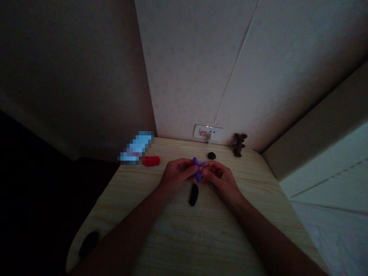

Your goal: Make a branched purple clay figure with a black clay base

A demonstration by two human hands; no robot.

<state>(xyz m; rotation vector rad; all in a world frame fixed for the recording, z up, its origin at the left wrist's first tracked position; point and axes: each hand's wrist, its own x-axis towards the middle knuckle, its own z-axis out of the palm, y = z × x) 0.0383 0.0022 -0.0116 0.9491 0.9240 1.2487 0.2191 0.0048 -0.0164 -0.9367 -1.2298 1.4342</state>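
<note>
Over the middle of the table, my left hand pinches a purple roll that looks like modelling clay, thumb in front. A thinner purple piece sticks out from the roll's right side. My right hand is closed at this thin piece, its thumb and fingertips beside the roll. Some reddish bits show by the right fingertips, too dim to name. Just below the hands lies a black elongated lump. Behind them rests a small dark round lump.
A red rounded bar lies at the back left beside a blurred-out bright object. A brown animal-shaped figure stands at the back right. The wall socket holds a plug. A black oval object sits near the table's left edge.
</note>
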